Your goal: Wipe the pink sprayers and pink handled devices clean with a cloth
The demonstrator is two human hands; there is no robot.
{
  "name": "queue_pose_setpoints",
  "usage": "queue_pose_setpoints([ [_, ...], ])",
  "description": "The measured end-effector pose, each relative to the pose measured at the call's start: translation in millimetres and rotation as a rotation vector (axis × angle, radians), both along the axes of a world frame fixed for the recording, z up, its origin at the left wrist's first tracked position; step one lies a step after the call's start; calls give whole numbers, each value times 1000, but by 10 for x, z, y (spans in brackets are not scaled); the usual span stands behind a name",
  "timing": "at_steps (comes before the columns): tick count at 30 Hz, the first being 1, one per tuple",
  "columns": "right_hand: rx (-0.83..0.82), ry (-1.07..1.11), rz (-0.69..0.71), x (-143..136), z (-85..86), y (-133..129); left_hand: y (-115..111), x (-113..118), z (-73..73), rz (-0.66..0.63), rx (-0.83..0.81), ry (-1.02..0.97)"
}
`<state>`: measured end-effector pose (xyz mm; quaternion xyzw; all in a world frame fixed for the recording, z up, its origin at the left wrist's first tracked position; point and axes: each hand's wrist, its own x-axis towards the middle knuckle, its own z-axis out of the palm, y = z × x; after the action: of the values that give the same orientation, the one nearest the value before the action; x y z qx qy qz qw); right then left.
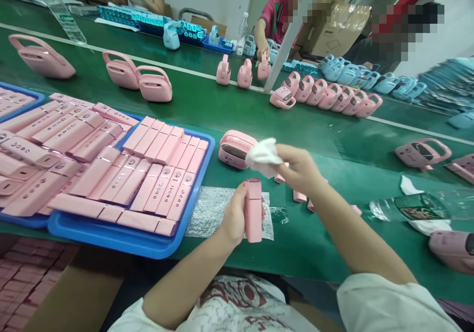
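Observation:
My left hand (234,218) is wrapped round a pink rectangular stick-shaped case (254,213), held nearly upright over a sheet of bubble wrap (207,208). A crumpled white cloth or tissue (264,155) is pinched in my right hand (298,169), above and to the right of the case. Just behind the cloth stands a pink device with a handle and a dark window (237,149). Several small pink pieces (299,196) lie on the green table below my right hand, partly hidden by it.
Left of me, a blue tray (155,250) holds stacked pink cases. A plastic bottle (418,206) lies at the right near white tissue. Pink handled devices (333,97) line the far side. Across the table a co-worker's hand (263,50) touches one; a pole (287,50) rises there.

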<state>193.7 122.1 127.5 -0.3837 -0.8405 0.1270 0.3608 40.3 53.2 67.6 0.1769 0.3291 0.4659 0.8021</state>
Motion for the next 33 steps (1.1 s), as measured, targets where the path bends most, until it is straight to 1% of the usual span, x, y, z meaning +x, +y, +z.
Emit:
queue_pose_setpoints([
  [2, 101, -114, 151, -34, -85, -217, 3, 9, -6, 12, -15, -70],
  [3, 168, -167, 203, -52, -147, -306, 5, 12, -4, 21, -22, -124],
  [5, 284, -243, 260, -74, -286, -423, 9, 15, 9, 23, -55, -243],
  [7, 332, -266, 288, -70, -410, -454, 15, 15, 28, 18, -96, -312],
  [9, 295, -227, 271, -49, -493, -427, 25, 12, 43, 23, -119, -284],
  [12, 236, -135, 192, -37, -543, -396, 44, 8, 47, 58, -116, -188],
  [13, 242, -134, 189, -44, -550, -406, 50, 9, 44, 61, -113, -181],
  [16, 273, -206, 260, -75, -565, -468, 60, 20, 25, 49, -116, -204],
  [17, 273, -220, 262, -79, -571, -483, 60, 26, 15, 47, -113, -201],
  [18, 268, -220, 240, -80, -580, -492, 59, 32, 4, 48, -102, -188],
  [21, 270, -165, 113, -69, -614, -495, 53, 50, -28, 55, -39, -151],
  [22, 284, -156, 104, -67, -629, -496, 53, 55, -35, 50, -33, -157],
  [25, 318, -179, 177, -65, -673, -512, 58, 69, -44, 37, -58, -201],
  [26, 318, -181, 182, -62, -685, -516, 59, 72, -44, 42, -59, -202],
  [30, 302, -137, 51, -42, -717, -529, 59, 77, -44, 65, -19, -153],
  [31, 314, -133, 55, -39, -726, -537, 62, 77, -42, 62, -34, -150],
  [33, 349, -143, 124, -38, -746, -556, 70, 79, -36, 50, -96, -155],
])
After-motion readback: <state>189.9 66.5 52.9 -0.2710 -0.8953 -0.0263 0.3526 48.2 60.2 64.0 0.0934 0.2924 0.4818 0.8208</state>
